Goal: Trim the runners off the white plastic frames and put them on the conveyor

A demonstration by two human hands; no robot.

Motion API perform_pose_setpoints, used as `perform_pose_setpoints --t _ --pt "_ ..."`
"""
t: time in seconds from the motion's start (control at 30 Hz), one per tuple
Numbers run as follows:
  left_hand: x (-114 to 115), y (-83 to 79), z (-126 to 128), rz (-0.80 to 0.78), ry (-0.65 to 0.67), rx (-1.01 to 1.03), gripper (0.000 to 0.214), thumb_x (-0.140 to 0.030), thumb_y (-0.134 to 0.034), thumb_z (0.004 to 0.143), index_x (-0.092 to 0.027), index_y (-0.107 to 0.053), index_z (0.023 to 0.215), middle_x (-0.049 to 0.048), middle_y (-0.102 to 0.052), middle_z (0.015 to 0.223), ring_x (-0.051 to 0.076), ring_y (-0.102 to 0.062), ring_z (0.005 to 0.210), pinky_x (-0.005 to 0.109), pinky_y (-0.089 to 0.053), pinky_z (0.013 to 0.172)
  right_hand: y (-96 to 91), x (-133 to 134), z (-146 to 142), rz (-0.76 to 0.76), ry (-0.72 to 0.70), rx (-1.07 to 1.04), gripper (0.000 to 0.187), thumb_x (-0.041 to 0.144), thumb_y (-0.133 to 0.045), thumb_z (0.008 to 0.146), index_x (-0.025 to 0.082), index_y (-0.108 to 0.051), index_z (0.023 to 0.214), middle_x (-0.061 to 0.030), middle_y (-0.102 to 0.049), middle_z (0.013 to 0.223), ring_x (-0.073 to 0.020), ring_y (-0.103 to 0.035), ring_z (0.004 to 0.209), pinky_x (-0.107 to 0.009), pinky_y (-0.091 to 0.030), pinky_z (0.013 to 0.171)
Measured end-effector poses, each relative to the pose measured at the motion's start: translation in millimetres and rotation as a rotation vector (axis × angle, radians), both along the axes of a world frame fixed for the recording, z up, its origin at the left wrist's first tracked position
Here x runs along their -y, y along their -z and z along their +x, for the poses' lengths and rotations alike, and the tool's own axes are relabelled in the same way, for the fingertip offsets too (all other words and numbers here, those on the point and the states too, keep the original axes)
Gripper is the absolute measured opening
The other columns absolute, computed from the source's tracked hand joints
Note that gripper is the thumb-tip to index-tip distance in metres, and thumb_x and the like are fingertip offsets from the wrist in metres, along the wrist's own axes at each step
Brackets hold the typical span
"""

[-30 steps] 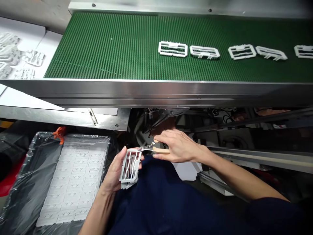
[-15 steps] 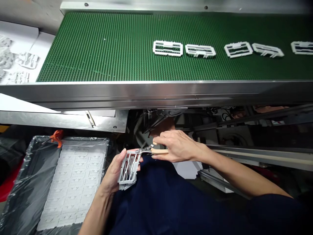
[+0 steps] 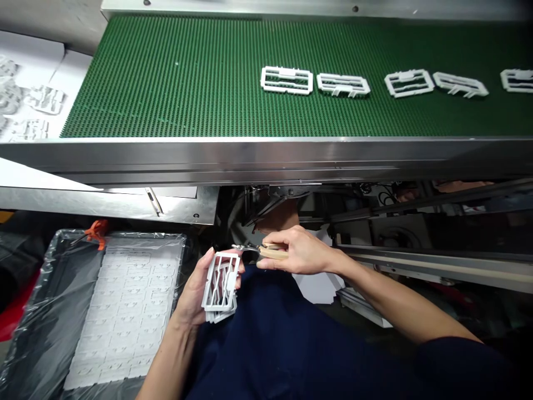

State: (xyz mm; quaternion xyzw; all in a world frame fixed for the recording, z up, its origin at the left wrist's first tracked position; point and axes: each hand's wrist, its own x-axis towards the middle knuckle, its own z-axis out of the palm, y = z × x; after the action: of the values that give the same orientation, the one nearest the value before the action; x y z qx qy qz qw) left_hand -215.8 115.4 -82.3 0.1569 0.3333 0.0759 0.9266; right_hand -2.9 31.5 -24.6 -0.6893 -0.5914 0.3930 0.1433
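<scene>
My left hand (image 3: 195, 291) grips a small stack of white plastic frame parts (image 3: 221, 286), held upright over my lap. My right hand (image 3: 297, 251) is closed on tan-handled cutting pliers (image 3: 260, 251). The metal jaws point left and sit at the top edge of the held parts. On the green conveyor belt (image 3: 175, 83) above lie several more white frame parts (image 3: 286, 80) in a row toward the right.
A bin lined with clear plastic (image 3: 45, 311) at lower left holds a white tray sheet (image 3: 125, 311) of laid-out parts; an orange clip (image 3: 96, 230) sits on its rim. More white parts lie on a white surface (image 3: 29, 100) at upper left. A steel conveyor rail (image 3: 266, 158) runs above my hands.
The pliers' jaws have shifted slightly up and off the top corner of the held parts. My right hand has drawn its fingers in around the handles. The view has barely moved.
</scene>
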Motion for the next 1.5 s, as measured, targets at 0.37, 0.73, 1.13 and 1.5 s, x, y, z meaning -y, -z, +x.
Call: perform_pose_setpoints --t 0.37,0.73,1.13,1.5 --pt "-4.0 1.4 3.4 -0.033 -0.028 0.021 0.041 -0.039 -0.038 0.092 -0.01 -0.063 0.108 0.01 -0.065 0.08 0.017 -0.062 0.06 0.024 -0.053 0.052 3.8 6.1 0.3 -0.053 0.173 0.029 0.038 0.057 -0.058 0.074 0.022 -0.057 0.088 0.0039 -0.058 0.072 -0.01 -0.048 0.062 -0.023 -0.033 0.058" --pt "-11.7 7.1 13.3 0.033 -0.285 -0.009 0.034 -0.034 -0.036 0.093 -0.018 -0.057 0.116 0.0082 -0.069 0.087 0.018 -0.067 0.072 0.028 -0.057 0.061 23.0 5.8 -28.2 -0.096 0.452 -0.286 0.018 0.034 -0.056 0.077 0.018 -0.047 0.078 0.0024 -0.055 0.068 -0.0098 -0.048 0.06 -0.023 -0.038 0.057" --pt "-11.5 8.7 17.6 0.029 -0.327 -0.014 0.032 -0.032 -0.038 0.093 -0.019 -0.057 0.115 0.0066 -0.07 0.09 0.018 -0.068 0.074 0.035 -0.059 0.065 39.1 3.8 -67.6 -0.015 0.6 -0.797 0.011 0.023 -0.056 0.077 0.018 -0.046 0.081 0.0047 -0.051 0.064 -0.0088 -0.051 0.055 -0.023 -0.042 0.055" --pt "-8.2 11.5 15.0 0.051 -0.336 -0.022 0.032 -0.032 -0.04 0.091 -0.019 -0.058 0.114 0.0072 -0.071 0.089 0.019 -0.068 0.074 0.029 -0.058 0.06 36.0 3.8 -74.5 -0.009 0.677 -0.853 0.022 0.022 -0.065 0.068 0.017 -0.046 0.079 0.0054 -0.049 0.065 -0.008 -0.049 0.055 -0.023 -0.042 0.055"
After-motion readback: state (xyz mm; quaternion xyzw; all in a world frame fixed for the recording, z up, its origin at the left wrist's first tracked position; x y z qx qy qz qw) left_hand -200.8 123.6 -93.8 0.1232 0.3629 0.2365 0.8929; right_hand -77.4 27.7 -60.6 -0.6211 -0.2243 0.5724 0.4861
